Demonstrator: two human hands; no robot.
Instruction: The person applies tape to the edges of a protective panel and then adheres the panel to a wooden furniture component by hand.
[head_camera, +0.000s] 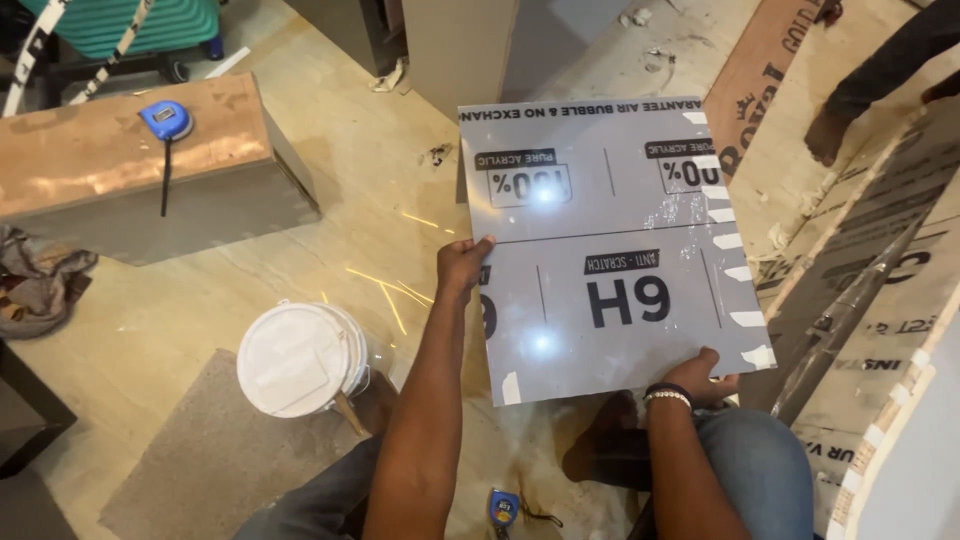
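I hold a square grey glossy panel (610, 200), covered in printed protective film with white tape strips along its right edge, flat in front of me above the floor. My left hand (463, 262) grips its left edge about midway, thumb on top. At the panel's lower right corner my right hand (703, 376) holds it from below, a beaded band and a dark band on the wrist. Ceiling lights glare on the panel's face.
A white lidded bucket (300, 358) stands at lower left. A blue tape measure (166, 119) lies on a wooden box (130, 170). Large laminate sheets (880, 300) lie on the right, where another person's foot (826, 133) stands. A second small blue tape measure (503, 508) rests on the floor.
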